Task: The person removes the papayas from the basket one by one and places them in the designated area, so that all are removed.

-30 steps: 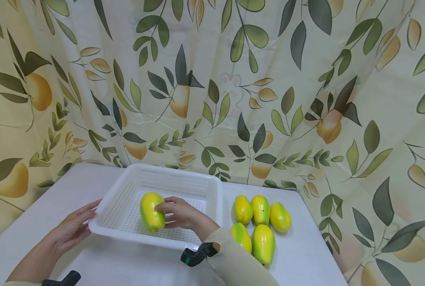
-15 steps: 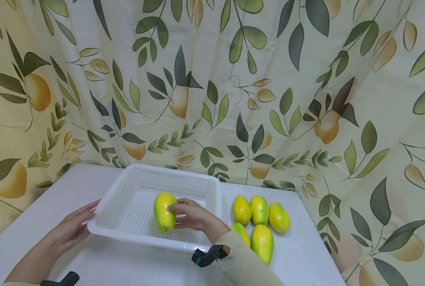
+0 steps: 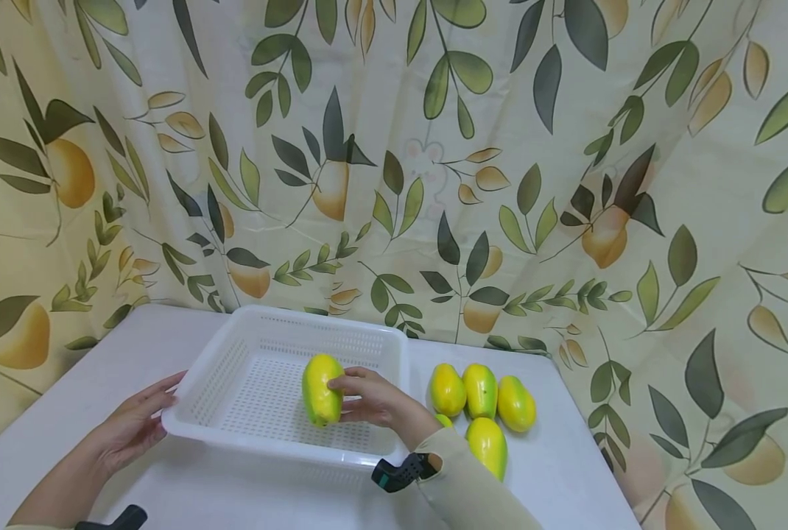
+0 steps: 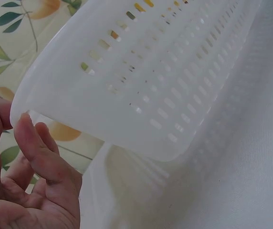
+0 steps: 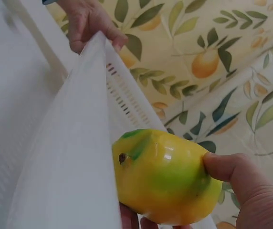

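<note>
My right hand [image 3: 381, 401] grips a yellow-green mango [image 3: 322, 390] over the right part of a white plastic basket [image 3: 198, 430]. In the right wrist view the thumb presses one side of the mango [image 5: 167, 179] and fingertips show beneath it; the basket wall [image 5: 74, 157] hides part of the fruit. My left hand [image 3: 132, 419] pinches the basket's near left corner. The left wrist view shows that hand [image 4: 36, 176] with thumb and a finger at the rim [image 4: 24, 102], the other fingers curled below. No other fruit shows inside the basket.
Several more mangoes [image 3: 480, 390] lie on the white-covered table [image 3: 560, 456] right of the basket. One is mostly hidden behind the right forearm. A curtain [image 3: 394, 184] printed with fruit and leaves hangs behind the table.
My right hand has moved to the right with the mango, from the basket's middle toward its right side. The left hand stays at the basket corner.
</note>
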The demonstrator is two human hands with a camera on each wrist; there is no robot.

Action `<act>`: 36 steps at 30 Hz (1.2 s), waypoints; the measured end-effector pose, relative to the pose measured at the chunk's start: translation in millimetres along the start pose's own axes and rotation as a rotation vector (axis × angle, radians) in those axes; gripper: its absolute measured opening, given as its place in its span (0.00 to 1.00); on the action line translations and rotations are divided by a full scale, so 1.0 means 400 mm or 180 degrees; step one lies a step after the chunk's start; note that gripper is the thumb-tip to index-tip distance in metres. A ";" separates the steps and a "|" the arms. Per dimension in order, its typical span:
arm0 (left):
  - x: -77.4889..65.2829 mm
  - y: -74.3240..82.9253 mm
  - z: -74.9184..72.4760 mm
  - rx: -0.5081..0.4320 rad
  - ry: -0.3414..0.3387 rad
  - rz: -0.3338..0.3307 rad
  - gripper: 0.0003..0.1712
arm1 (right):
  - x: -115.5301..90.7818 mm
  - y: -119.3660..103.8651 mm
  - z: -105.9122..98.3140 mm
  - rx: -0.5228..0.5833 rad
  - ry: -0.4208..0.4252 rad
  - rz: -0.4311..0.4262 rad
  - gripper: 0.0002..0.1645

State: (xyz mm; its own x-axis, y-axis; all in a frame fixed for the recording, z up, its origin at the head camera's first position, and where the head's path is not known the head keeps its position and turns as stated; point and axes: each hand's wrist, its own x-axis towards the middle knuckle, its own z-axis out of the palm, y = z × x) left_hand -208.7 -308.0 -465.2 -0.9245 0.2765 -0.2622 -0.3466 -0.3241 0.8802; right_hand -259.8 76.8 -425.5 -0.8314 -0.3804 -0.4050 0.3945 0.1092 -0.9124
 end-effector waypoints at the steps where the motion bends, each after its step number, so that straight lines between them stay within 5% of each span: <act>1: 0.000 0.000 0.001 0.0001 0.0015 -0.0003 0.24 | -0.002 -0.001 -0.001 0.0005 -0.0009 0.0009 0.42; 36: 0.001 0.000 -0.002 0.0040 0.0035 -0.0036 0.25 | -0.139 -0.049 -0.078 -0.0227 0.0031 -0.0060 0.41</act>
State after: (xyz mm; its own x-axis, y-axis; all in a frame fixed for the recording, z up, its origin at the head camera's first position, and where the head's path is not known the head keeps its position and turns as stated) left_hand -209.2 -308.6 -465.6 -0.9223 0.2702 -0.2764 -0.3551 -0.3097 0.8820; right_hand -233.5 124.5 -387.1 -0.8423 -0.3742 -0.3881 0.3503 0.1673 -0.9216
